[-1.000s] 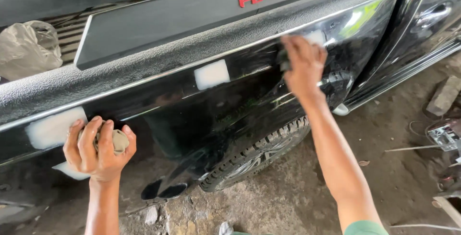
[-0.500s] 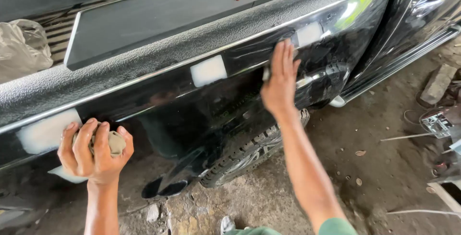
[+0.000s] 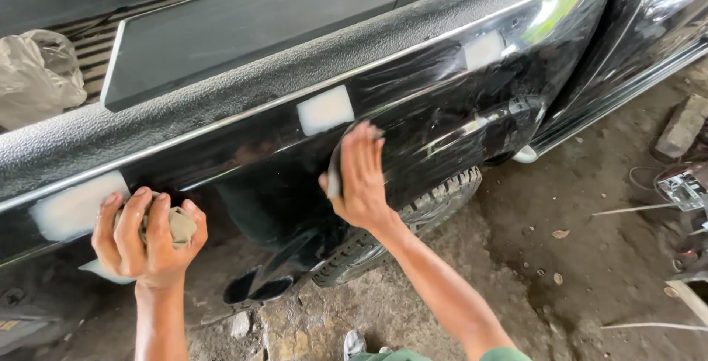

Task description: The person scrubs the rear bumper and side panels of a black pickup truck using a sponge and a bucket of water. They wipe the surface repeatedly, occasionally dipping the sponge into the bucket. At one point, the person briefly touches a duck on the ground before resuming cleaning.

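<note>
A glossy black truck side panel (image 3: 435, 117) fills the upper part of the view. My right hand (image 3: 360, 180) lies flat against it, just below a pale filler patch (image 3: 325, 109), with a thin dark sheet (image 3: 335, 169) pinned under the palm. My left hand (image 3: 144, 235) is curled around a grey lump of putty (image 3: 180, 226), held near the panel beside another pale patch (image 3: 74, 206). A third pale patch (image 3: 483, 49) sits farther right on the panel.
A tyre (image 3: 435, 199) shows under the wheel arch. A crumpled plastic bag (image 3: 37, 73) lies in the truck bed. The dirt floor (image 3: 546, 258) carries a concrete block (image 3: 682, 125), wires and a small device (image 3: 682, 188) at the right.
My right hand has slid left and down along the panel, from near the right-hand patch to below the middle patch. My left hand has stayed closed on the putty.
</note>
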